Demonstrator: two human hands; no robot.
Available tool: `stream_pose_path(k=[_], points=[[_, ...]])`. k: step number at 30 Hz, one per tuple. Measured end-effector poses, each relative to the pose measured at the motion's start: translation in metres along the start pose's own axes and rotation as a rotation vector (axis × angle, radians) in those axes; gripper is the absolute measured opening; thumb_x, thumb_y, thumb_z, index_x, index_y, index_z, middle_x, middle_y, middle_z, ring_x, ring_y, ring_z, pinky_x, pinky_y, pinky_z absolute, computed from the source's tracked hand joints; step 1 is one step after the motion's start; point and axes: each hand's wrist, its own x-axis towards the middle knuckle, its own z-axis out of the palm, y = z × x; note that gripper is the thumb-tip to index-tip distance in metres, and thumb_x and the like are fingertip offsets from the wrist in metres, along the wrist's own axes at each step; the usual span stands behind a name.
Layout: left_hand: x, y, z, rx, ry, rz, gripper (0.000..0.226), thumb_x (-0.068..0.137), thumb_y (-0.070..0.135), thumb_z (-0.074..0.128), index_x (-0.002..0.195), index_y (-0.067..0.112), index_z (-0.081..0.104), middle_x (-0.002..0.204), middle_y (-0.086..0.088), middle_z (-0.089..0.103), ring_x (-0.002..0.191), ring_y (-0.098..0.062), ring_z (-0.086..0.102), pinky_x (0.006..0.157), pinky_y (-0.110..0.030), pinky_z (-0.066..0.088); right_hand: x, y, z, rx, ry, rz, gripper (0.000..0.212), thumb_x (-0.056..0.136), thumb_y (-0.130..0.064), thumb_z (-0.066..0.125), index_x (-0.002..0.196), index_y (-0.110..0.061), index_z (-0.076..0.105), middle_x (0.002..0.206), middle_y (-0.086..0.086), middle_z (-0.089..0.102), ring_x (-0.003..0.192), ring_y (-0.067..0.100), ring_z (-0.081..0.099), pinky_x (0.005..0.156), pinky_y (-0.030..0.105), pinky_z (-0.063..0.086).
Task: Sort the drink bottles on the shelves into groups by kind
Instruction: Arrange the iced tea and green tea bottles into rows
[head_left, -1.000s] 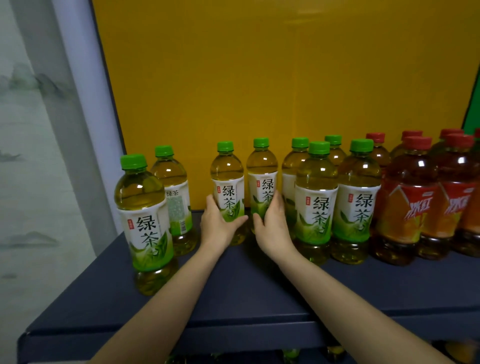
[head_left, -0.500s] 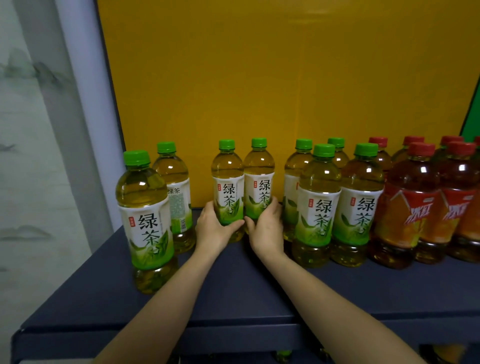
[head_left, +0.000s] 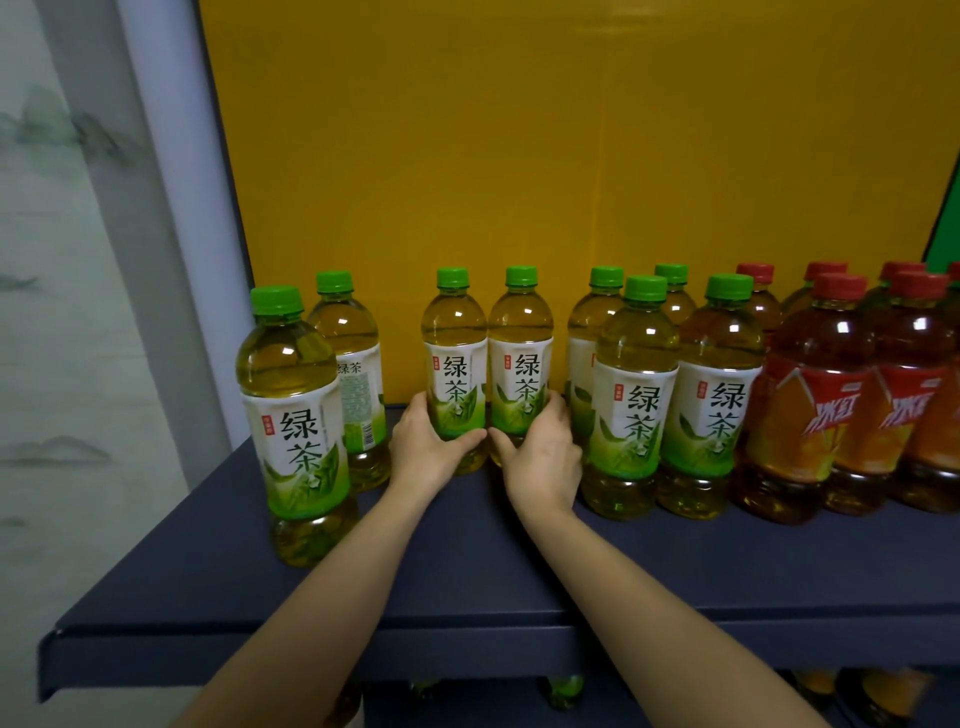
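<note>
Our left hand (head_left: 426, 448) curls round the left green tea bottle (head_left: 454, 358), our right hand (head_left: 544, 460) round the right green tea bottle (head_left: 521, 358) — both upright, touching, near the yellow back panel (head_left: 519, 156). A wide gap opens to their left, a narrow one to their right — bare dark shelf (head_left: 467, 571) runs to its front edge.

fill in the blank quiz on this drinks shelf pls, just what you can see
The left hand grips a tea bottle with a ____ cap.
The right hand grips a second tea bottle, standing to the ____ of the first.
The far-right bottles on the shelf have ____ caps.
The board behind the bottles is ____.
Missing words: green, right, red, yellow.
</note>
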Motion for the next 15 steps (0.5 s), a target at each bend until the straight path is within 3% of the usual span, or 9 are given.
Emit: stream_pose_path(k=[8, 10, 13, 15], points=[[-0.026, 0.016, -0.021, -0.086, -0.190, -0.056, 0.080, 0.073, 0.021, 0.077, 0.138, 0.009, 0.032, 0.141, -0.007, 0.042, 0.129, -0.020, 0.040, 0.106, -0.032, 0.035, -0.014, 0.010, -0.006, 0.250, -0.175, -0.147, 0.078, 0.080, -0.009, 0.065, 0.144, -0.008, 0.020, 0.143, 0.012, 0.033, 0.135, 0.025, 0.029, 0.112, 0.040, 0.027], [-0.051, 0.018, -0.042, -0.170, -0.225, -0.013, 0.075, 0.076, 0.017, 0.074, 0.138, 0.011, 0.032, 0.137, -0.003, 0.042, 0.122, -0.011, 0.042, 0.100, -0.025, 0.035, -0.027, 0.013, -0.014, 0.277, -0.209, -0.230, 0.071, 0.083, -0.008, 0.062, 0.143, -0.009, 0.024, 0.140, 0.005, 0.032, 0.133, 0.017, 0.029, 0.113, 0.031, 0.024], [-0.093, 0.013, -0.080, -0.168, -0.138, 0.094, 0.045, 0.076, 0.015, 0.073, 0.113, 0.026, 0.050, 0.115, 0.009, 0.057, 0.094, -0.005, 0.059, 0.086, -0.022, 0.049, -0.043, 0.007, -0.023, 0.374, -0.303, -0.323, 0.054, 0.086, -0.005, 0.059, 0.133, -0.015, 0.036, 0.123, -0.005, 0.039, 0.113, 0.003, 0.041, 0.100, 0.014, 0.032], [-0.115, 0.009, -0.104, -0.010, 0.108, 0.198, 0.032, 0.073, 0.015, 0.075, 0.090, 0.030, 0.054, 0.087, 0.010, 0.060, 0.072, -0.012, 0.059, 0.065, -0.021, 0.052, -0.045, -0.005, -0.019, 0.424, -0.384, -0.373, 0.046, 0.087, -0.003, 0.057, 0.128, -0.016, 0.041, 0.115, -0.002, 0.045, 0.100, 0.001, 0.047, 0.087, 0.008, 0.040]])
